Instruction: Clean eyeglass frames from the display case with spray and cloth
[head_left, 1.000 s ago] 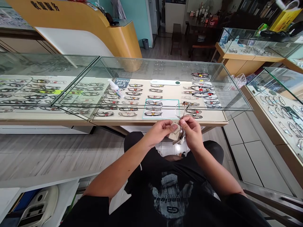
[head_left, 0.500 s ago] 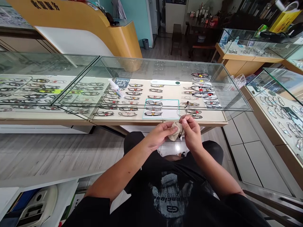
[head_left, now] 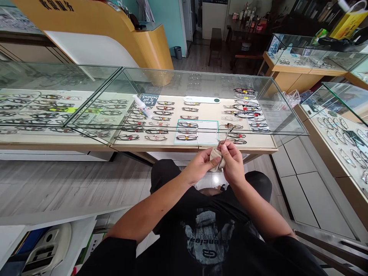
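Observation:
My left hand is closed on a beige cloth, with the thumb pressed over its front. My right hand pinches a thin-framed pair of glasses beside the cloth, and one thin arm of the frame sticks up above the fingers. Part of the glasses is hidden by the cloth and fingers. Both hands are close together over my lap, at the near edge of a glass display case. A white spray bottle stands on the case, left of my hands.
Rows of glasses lie inside the case. More display cases stand on the left and right. A wooden counter and a small bin are beyond. At lower left is a shelf.
My left hand has shifted slightly right and its thumb lies further across the cloth. The cloth is bunched differently between the hands. My right hand has barely moved.

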The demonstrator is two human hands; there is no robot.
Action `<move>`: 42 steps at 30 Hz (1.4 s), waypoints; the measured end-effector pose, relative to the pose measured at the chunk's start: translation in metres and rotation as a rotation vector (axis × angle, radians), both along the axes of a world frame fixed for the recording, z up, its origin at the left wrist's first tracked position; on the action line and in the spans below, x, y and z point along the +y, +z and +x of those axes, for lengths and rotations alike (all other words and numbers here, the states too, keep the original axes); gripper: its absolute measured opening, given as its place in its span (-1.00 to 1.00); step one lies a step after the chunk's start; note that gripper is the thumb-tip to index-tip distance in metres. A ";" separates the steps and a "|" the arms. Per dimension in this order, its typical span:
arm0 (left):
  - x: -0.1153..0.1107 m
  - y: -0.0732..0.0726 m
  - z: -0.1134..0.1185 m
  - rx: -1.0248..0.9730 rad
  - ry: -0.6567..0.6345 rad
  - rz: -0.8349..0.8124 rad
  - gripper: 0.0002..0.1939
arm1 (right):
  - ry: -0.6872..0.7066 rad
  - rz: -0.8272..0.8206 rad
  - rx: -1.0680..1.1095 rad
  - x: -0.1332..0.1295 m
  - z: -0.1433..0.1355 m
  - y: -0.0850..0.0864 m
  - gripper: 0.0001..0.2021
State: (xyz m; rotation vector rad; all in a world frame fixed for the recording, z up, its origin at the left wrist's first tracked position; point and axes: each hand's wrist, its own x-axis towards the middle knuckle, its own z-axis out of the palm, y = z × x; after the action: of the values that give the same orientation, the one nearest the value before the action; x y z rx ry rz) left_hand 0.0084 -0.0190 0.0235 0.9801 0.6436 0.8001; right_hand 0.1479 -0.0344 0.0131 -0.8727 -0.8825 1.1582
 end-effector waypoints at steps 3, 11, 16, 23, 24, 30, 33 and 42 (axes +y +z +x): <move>-0.003 -0.002 0.007 0.033 0.074 0.048 -0.44 | -0.024 0.048 -0.036 0.000 0.001 -0.001 -0.78; 0.007 -0.008 0.011 0.049 0.120 0.112 -0.45 | 0.023 0.030 -0.016 0.002 0.014 0.001 -0.76; 0.013 -0.007 0.003 -0.044 -0.073 -0.028 -0.49 | 0.022 -0.028 0.073 0.005 0.020 0.002 -0.76; 0.009 -0.010 0.010 -0.069 0.013 -0.066 -0.49 | 0.101 -0.044 0.059 0.005 0.015 0.000 -0.73; 0.008 -0.011 0.011 -0.064 0.044 -0.057 -0.48 | 0.113 -0.042 0.037 0.005 0.015 0.000 -0.73; 0.011 -0.009 0.007 -0.118 0.020 -0.121 -0.53 | 0.129 -0.053 0.052 0.007 0.024 0.001 -0.78; 0.014 -0.004 0.001 -0.128 -0.085 -0.143 -0.55 | 0.131 -0.103 0.105 0.008 0.027 0.006 -0.75; 0.010 -0.001 0.007 -0.046 0.049 -0.090 -0.53 | 0.227 -0.132 0.167 0.010 0.023 0.009 -0.75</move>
State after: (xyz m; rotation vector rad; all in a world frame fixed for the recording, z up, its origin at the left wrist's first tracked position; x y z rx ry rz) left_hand 0.0159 -0.0087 0.0226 0.8647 0.6608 0.8275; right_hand 0.1707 -0.0239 0.0220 -0.7833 -0.7884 1.4782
